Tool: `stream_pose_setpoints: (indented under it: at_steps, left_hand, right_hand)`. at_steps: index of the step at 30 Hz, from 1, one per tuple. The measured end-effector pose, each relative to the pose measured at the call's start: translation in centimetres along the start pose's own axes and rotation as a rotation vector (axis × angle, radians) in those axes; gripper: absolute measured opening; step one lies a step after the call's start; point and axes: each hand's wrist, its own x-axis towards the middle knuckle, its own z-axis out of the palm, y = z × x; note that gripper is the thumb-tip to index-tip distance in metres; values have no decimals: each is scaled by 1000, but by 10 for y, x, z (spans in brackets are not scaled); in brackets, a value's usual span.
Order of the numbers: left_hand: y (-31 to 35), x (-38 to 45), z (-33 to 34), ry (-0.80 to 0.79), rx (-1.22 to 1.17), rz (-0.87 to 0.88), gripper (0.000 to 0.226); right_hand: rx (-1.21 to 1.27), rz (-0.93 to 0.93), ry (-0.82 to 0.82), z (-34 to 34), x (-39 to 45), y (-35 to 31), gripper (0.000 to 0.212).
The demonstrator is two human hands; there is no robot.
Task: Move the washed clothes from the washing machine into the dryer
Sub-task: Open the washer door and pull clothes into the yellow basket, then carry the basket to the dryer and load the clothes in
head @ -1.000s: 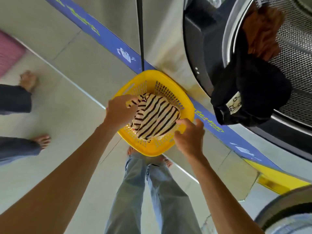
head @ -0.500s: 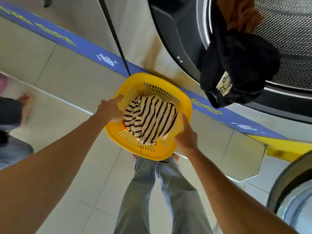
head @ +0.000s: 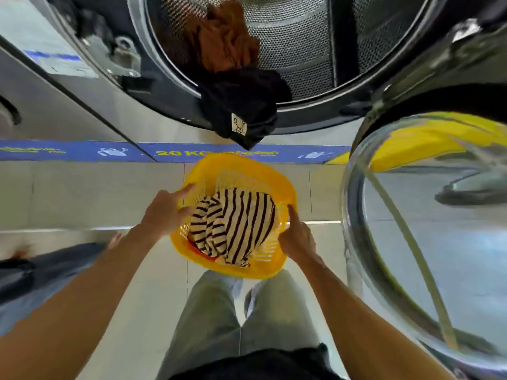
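Fingers on both hands are curling over the rim of the yellow basket [head: 285, 187]: the left hand [head: 164, 212] is gripping its 9 o'clock side, the right hand [head: 297, 237] is clamping on at about 4 o'clock. Sitting inside the basket is a black-and-cream striped garment [head: 236, 223]. Up at 12 o'clock the drum [head: 301, 42] is standing open, with an orange-brown cloth [head: 225, 39] piling at its mouth and a black garment [head: 244, 105] hanging over the lip. Over at 3 o'clock the glass door [head: 428, 229] is hanging open.

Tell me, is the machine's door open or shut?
Open. The round glass door is swung out to the right, and the drum is exposed, with a black garment hanging over its rim.
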Motion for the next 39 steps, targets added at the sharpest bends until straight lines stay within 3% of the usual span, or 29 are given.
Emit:
stream_pose_setpoints:
  at_steps: [6, 12, 20, 26, 31, 35, 39]
  left_hand:
    - [47, -52, -7, -112, 57, 61, 72]
    - [98, -115, 29, -110, 109, 190, 77]
    - [164, -210, 137, -255, 276, 385, 77]
    - [226, -293, 238, -390, 379, 586, 76]
    - [303, -371, 308, -466, 511, 786, 58]
    - [359, -404, 344, -476, 574, 879, 71]
    - [398, -399, 379, -513, 502, 878, 70]
  right_hand:
    - [152, 87, 81, -13, -66, 55, 84]
    - [292, 156, 168, 14, -133, 141, 70]
    - [563, 269, 229, 86, -253, 299, 64]
    - [755, 449, 431, 139, -366, 410, 72]
    - [861, 659, 525, 154, -431, 491, 76]
    - [910, 727, 595, 155, -446, 539, 83]
    - [817, 746, 613, 124, -447, 585, 81]
